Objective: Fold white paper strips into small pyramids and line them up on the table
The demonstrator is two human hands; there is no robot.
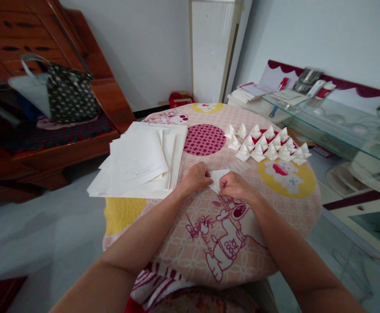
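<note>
A small folded piece of white paper (218, 176) lies on the patterned tablecloth between my two hands. The fingers of my left hand (198, 176) are closed at its left edge. My right hand (236, 186) is curled, with its fingers pressed on the right side of the paper. To the left lies a stack of white paper sheets (137, 161), some with faint print. Beyond my right hand stand several folded paper shapes (258, 150) with pointed tips, grouped in rows.
The round table wears a pink tablecloth (183, 248) with cartoon figures. At the right is a glass shelf unit (339, 126) holding cups and papers. A wooden bench (108, 98) with a patterned bag (71, 93) stands at the left. A white cabinet (211, 52) is at the back.
</note>
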